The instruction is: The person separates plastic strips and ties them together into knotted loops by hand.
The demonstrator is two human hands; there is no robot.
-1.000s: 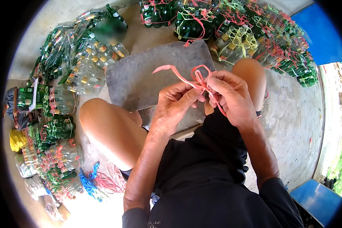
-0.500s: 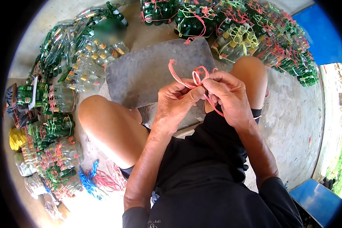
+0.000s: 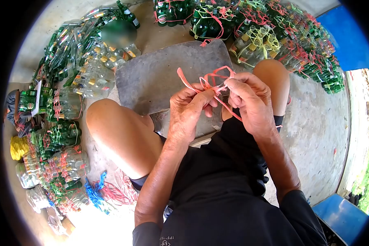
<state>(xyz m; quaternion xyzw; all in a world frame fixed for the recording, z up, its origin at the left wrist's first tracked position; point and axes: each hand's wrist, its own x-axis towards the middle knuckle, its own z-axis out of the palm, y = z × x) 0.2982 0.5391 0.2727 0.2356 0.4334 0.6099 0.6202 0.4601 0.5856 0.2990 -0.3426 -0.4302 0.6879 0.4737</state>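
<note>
A looped, knotted piece of pink plastic twine [image 3: 211,87] is held between both hands above my lap. My left hand [image 3: 189,110] pinches it near the knot, and one loose end sticks up beyond the fingers. With thumb and index finger, my right hand [image 3: 249,100] grips a loop on the right side of the knot. Another strand hangs below the knot toward my right palm. Beyond the hands a grey slab [image 3: 160,78] lies on the floor between my knees.
Loose bottles [image 3: 76,49] are piled at the upper left. Tied bottle bundles [image 3: 291,41] stand at the upper right, more [image 3: 65,135] at the left. Blue plastic strips [image 3: 95,190] and pink twine [image 3: 115,192] lie lower left. Another person [image 3: 16,110] is at the far left.
My right hand has moved slightly right from the left hand. The loops are spread wider, and a loop is now stretched toward the right fingertips.
</note>
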